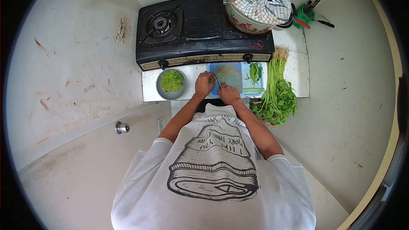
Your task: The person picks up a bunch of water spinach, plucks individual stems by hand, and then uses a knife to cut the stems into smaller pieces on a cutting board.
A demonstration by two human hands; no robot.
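Note:
My right hand [229, 94] is closed round the handle of a knife [216, 76], whose blade slants up and left over the blue cutting board [232, 76]. At the board's left edge my left hand [205, 83] has its fingers bent together close to the blade; what they hold, if anything, is too small to make out. Green leaves [255, 73] and a few pale green stalks [254, 90] lie on the board's right part. Left of my hands, a grey bowl [160, 91] holds chopped greens [172, 81].
A black two-burner stove [203, 44] stands behind the board, with a cloth-topped floral pot [251, 23] on its right. A bunch of leafy greens [279, 96] hangs over the counter's front edge at right. A green basket [303, 15] with utensils is at the back right.

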